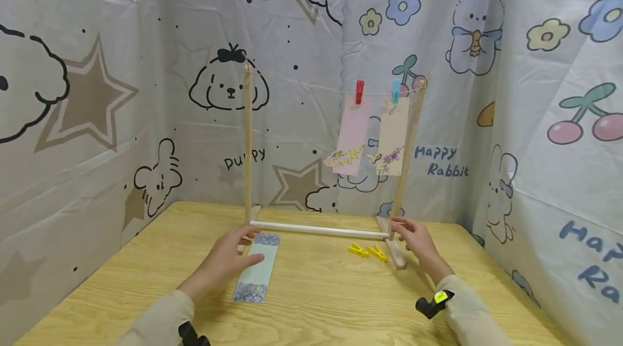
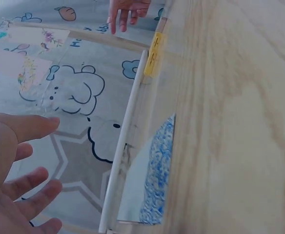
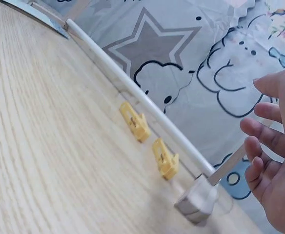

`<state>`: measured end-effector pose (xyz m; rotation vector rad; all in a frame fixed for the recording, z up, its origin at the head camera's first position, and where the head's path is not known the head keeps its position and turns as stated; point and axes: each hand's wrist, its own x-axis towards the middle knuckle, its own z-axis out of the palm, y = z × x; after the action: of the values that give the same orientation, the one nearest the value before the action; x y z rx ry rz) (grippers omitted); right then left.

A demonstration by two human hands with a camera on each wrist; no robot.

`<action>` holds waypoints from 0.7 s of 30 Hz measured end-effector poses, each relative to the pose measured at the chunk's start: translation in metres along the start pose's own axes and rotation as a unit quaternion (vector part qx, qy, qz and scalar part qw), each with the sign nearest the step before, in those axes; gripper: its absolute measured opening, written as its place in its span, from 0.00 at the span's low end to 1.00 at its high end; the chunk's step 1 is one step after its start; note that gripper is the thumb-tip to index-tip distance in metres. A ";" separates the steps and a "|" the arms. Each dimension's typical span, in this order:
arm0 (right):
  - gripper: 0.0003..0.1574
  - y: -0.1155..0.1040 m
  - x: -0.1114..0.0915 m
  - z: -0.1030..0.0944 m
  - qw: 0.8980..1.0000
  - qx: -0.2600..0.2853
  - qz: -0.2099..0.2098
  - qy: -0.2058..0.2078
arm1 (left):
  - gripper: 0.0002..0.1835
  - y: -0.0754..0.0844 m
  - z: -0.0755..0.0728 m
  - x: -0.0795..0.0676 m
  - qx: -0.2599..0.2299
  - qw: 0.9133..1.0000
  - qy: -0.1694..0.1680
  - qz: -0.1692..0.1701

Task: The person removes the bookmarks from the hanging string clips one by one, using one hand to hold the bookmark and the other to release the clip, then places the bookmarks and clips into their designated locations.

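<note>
My left hand [image 1: 225,257] hovers by the foot of the rack's left post [image 1: 248,146], thumb and fingers spread with nothing between them. Partly beneath it on the table lies a pale green bookmark-like card [image 1: 254,273] with blue patterned ends. At the right post [image 1: 408,159], my right hand [image 1: 417,242] is near the lower part, fingers loosely bent and holding nothing; whether it touches the post I cannot tell. Two yellow clothespins [image 3: 135,122] lie just left of the right wooden foot [image 3: 199,199].
A string [image 1: 306,84] joins the post tops. From it hang a pink card [image 1: 351,132] under a red clothespin [image 1: 359,92] and a cream card [image 1: 393,127] under a blue clothespin [image 1: 396,91]. A white rod [image 1: 316,229] links the posts low down. Printed curtains [image 1: 204,27] surround the table.
</note>
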<state>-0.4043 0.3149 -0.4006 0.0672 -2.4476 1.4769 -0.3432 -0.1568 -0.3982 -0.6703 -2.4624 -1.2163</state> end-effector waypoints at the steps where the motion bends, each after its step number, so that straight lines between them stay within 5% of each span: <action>1: 0.33 -0.004 0.001 -0.002 1.000 -0.002 0.000 -0.002 | 0.29 0.002 0.000 0.003 0.000 1.000 -0.001 0.003; 14: 0.35 -0.037 0.005 -0.019 0.999 0.032 -0.025 -0.028 | 0.31 0.015 -0.001 0.025 -0.019 0.999 0.012 0.035; 21: 0.35 -0.041 0.005 -0.021 0.998 0.050 -0.028 -0.034 | 0.32 0.016 -0.006 0.031 -0.028 0.999 0.002 0.019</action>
<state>-0.3970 0.3139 -0.3553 0.2088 -2.4016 1.5974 -0.3597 -0.1445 -0.3697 -0.7258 -2.4086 -1.2738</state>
